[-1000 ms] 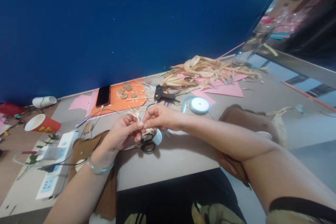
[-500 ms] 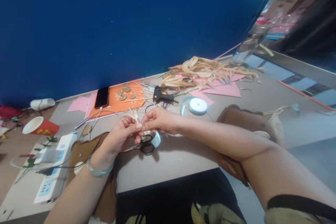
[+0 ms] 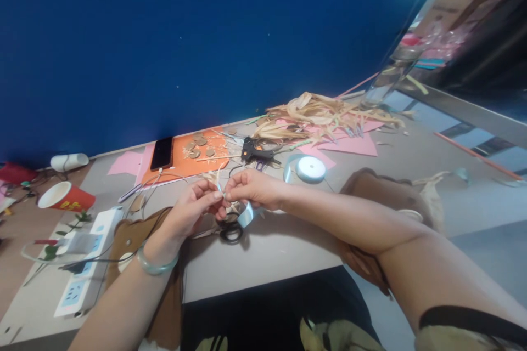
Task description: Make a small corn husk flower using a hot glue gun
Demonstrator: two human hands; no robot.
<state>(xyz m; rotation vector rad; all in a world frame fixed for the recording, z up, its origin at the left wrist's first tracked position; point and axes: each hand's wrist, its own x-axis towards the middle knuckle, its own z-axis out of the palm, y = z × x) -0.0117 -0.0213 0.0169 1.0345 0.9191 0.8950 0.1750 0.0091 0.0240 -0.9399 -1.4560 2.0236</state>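
A glue gun (image 3: 257, 152) (and ribbon spool (image 3: 310, 169)) marks a craft workspace

A small tuft of pale, straw-coloured dried strips (image 3: 211, 177) sits just left of the frame's centre, pinched in the left hand (image 3: 200, 204). Its thin, frayed ends point upward above the fingers; the lower part is hidden. A light-blue ribbon (image 3: 246, 215), flat and slightly shiny, shows below and right of the tuft, slanting down from under the right hand (image 3: 252, 189). Whether the ribbon joins the tuft cannot be seen.
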